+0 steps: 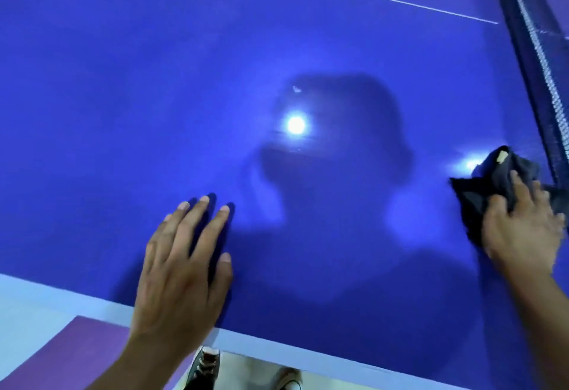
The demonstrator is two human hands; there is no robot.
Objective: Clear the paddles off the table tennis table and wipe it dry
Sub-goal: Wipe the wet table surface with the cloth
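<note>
The single head view looks steeply down, close over the blue table (123,97) near its net (535,60).

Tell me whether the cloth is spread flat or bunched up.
Bunched up. The dark cloth shows crumpled folds and raised corners under the right hand, not a flat sheet.
</note>
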